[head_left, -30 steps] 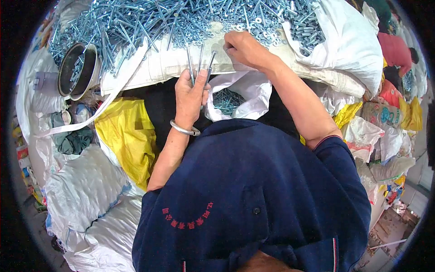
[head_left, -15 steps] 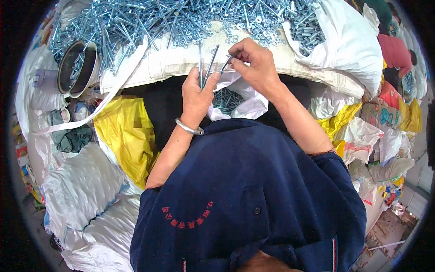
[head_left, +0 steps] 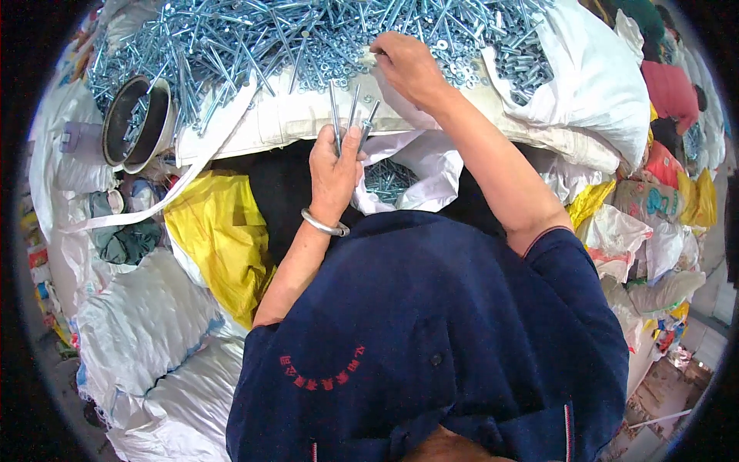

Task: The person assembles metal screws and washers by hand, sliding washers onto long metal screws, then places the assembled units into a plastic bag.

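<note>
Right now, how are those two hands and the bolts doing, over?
Left hand closed on three upright bolts. Right hand beside loose washers, its grip hidden. Nothing visibly blocking either hand.

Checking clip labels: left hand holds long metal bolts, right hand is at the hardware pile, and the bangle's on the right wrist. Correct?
Not quite: the bangle is on the left wrist, as the head view shows. The left hand does hold long metal bolts, and the right hand is at the hardware pile.
</note>
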Tool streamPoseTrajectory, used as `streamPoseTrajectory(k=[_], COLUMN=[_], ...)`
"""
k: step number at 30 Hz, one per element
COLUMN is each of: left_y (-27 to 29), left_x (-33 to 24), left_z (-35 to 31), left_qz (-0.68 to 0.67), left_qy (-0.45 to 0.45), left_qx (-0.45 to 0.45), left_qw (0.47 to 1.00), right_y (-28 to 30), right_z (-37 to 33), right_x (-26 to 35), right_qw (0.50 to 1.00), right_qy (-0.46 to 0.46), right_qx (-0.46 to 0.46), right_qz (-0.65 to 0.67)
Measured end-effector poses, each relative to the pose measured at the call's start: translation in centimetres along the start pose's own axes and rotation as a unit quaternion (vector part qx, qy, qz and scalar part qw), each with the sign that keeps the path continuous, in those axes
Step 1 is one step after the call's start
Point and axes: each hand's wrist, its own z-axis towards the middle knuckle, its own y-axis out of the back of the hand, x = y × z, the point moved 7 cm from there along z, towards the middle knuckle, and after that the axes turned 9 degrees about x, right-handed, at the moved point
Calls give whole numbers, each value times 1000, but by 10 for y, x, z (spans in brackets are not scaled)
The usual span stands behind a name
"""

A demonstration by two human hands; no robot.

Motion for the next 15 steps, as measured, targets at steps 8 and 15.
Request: streamPoseTrajectory(k=[8,15], left_y=[14,15], left_x=[5,2], left_z=[1,8], left_qz=[-6,-50], left_qy=[10,16], left_qx=[-19,-15], left_qw=[1000,999], right_y=[-45,-19], right_z=[30,-8], right_x=[-11,-21], right_qw=[989,936], right_qy=[-49,-195], right_qx=[77,99], right_qz=[-119,276])
